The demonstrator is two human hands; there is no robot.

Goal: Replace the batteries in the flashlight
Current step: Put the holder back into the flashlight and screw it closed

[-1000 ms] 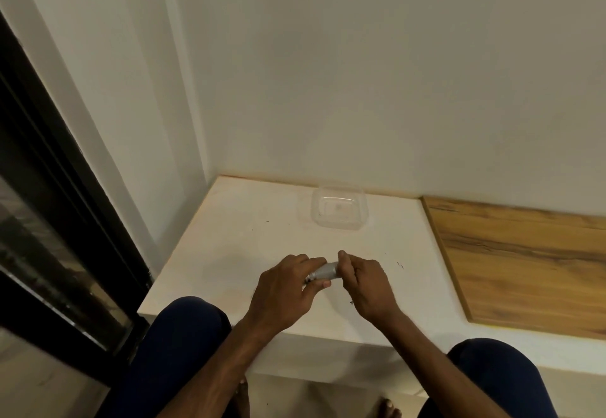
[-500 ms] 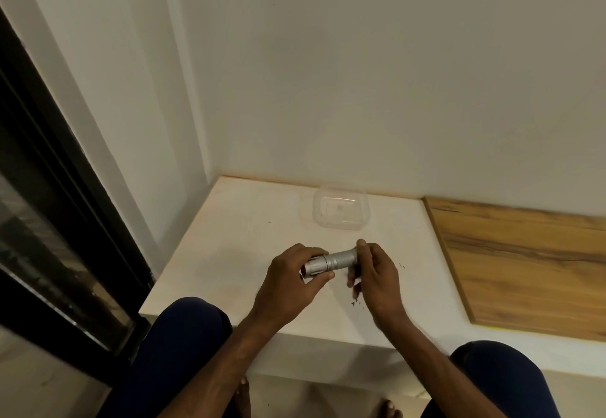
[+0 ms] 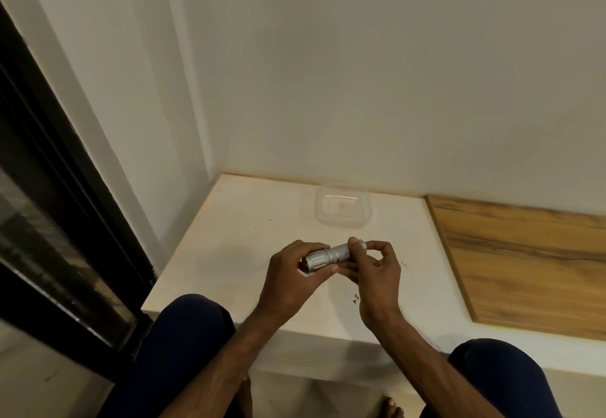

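A small silver flashlight [image 3: 331, 255] lies level between both hands, above the white ledge [image 3: 236, 253]. My left hand [image 3: 290, 281] wraps around its wider head end, on the left. My right hand [image 3: 377, 275] pinches the narrow tail end with thumb and fingertips. The tail cap is hidden by those fingers. No loose batteries are visible.
A clear plastic container [image 3: 342, 205] sits at the back of the ledge near the wall. A wooden panel [image 3: 524, 263] covers the ledge to the right. A dark window frame [image 3: 59, 208] runs along the left. My knees [image 3: 187, 329] are below the ledge's front edge.
Both hands have risen slightly with the flashlight. My right hand slid from covering the body to its tail end, so more of the silver barrel shows.
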